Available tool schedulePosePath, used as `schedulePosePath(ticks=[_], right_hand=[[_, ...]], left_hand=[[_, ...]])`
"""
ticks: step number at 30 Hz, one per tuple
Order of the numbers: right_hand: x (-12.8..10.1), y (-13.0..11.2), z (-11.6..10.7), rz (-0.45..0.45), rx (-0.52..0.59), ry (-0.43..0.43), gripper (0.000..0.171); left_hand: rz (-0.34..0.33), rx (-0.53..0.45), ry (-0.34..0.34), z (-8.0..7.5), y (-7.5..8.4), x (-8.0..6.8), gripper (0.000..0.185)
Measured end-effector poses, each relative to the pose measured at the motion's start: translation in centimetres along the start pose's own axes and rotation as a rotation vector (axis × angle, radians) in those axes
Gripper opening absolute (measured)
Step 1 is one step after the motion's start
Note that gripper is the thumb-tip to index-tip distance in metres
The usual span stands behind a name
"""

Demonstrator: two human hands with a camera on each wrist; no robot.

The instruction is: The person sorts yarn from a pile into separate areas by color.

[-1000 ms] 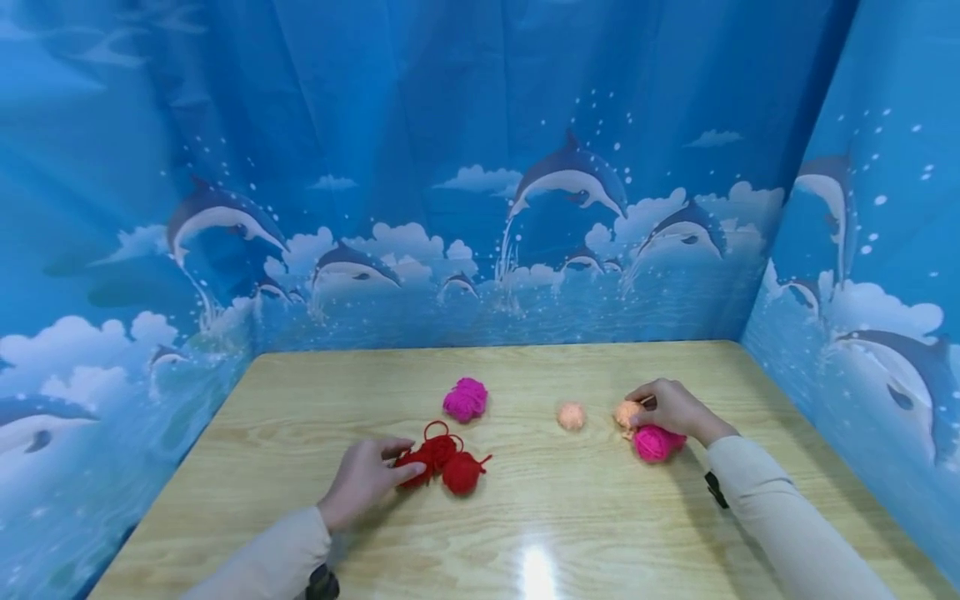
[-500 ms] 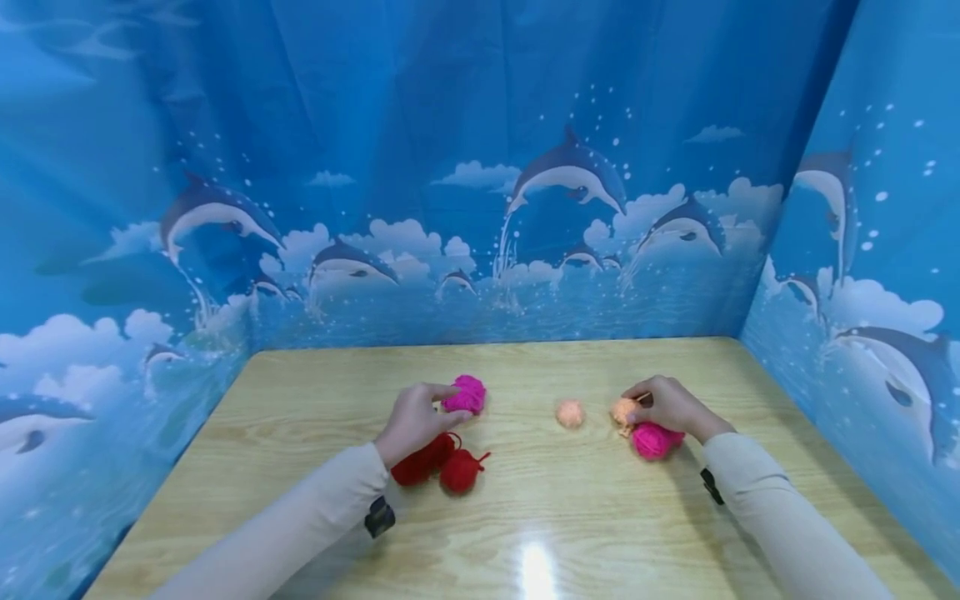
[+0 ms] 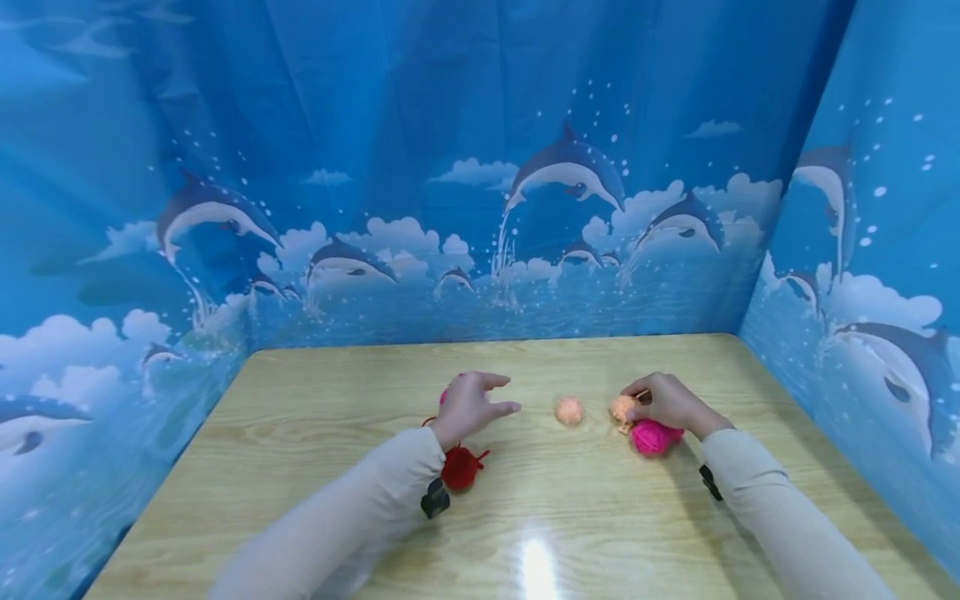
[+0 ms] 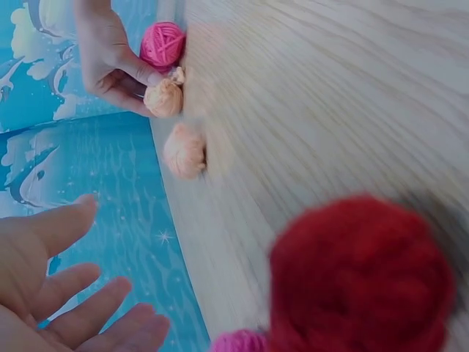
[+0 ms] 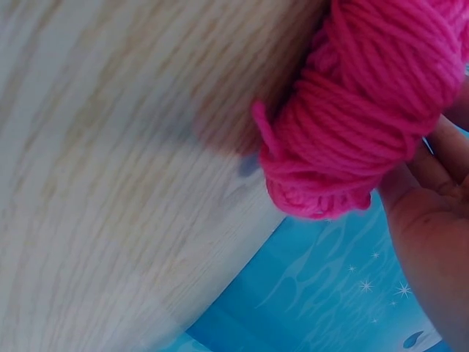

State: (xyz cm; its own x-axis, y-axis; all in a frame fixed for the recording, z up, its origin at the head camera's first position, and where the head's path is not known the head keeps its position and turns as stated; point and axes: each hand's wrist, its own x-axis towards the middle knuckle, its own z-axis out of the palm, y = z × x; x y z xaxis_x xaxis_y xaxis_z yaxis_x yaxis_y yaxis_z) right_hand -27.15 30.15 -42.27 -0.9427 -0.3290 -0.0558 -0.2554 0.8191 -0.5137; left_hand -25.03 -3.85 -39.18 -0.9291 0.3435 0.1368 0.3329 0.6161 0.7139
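My left hand (image 3: 471, 408) hovers with fingers spread, holding nothing, and covers most of the magenta yarn ball (image 3: 442, 397) in the head view. A pale peach yarn ball (image 3: 569, 411) lies to its right, apart from the fingertips. Thumb and fingers of my right hand (image 3: 670, 403) pinch an orange-peach yarn ball (image 3: 622, 408) on the table. Touching that ball is a hot pink yarn ball (image 5: 366, 110), under the right hand. A red yarn ball (image 3: 460, 468) sits below the left wrist; the other red yarn is mostly hidden behind the sleeve.
Everything lies on a light wood-grain table (image 3: 585, 517). A blue dolphin-print curtain (image 3: 420, 167) stands along the back and both sides. In the left wrist view, a red yarn ball (image 4: 363, 279) looms close to the camera.
My left hand has left the red yarn, passed over the magenta ball and moved right toward the pale peach ball, its fingers parted. The right hand keeps its pinch in place.
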Motion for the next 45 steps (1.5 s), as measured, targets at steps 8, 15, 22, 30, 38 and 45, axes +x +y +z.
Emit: schedulePosePath(ticks=[8,15,22,30,38,45], right_hand=[[-0.1,-0.1,0.0,-0.009,-0.001,-0.001,0.033],[-0.1,-0.2,0.0,-0.003,-0.002,-0.001,0.032],[-0.1,-0.1,-0.1,-0.006,0.003,0.001,0.033],[0.0,0.1,0.0,-0.015,0.008,-0.001,0.033],[0.0,0.1,0.1,-0.018,0.006,0.001,0.032],[-0.1,-0.1,0.1,-0.015,0.010,0.007,0.032]], left_hand=[[-0.001,-0.047,-0.078,1.8,1.0,1.7,0.045],[0.018,-0.017,-0.079,4.7,1.0,3.1,0.047],[0.009,-0.076,-0.080,7.7,1.5,4.0,0.050],[0.002,-0.081,-0.030,10.1,1.5,4.7,0.046],[0.002,-0.054,0.015,11.0,2.0,4.7,0.038],[-0.078,-0.095,0.035,11.7,2.2,4.8,0.035]])
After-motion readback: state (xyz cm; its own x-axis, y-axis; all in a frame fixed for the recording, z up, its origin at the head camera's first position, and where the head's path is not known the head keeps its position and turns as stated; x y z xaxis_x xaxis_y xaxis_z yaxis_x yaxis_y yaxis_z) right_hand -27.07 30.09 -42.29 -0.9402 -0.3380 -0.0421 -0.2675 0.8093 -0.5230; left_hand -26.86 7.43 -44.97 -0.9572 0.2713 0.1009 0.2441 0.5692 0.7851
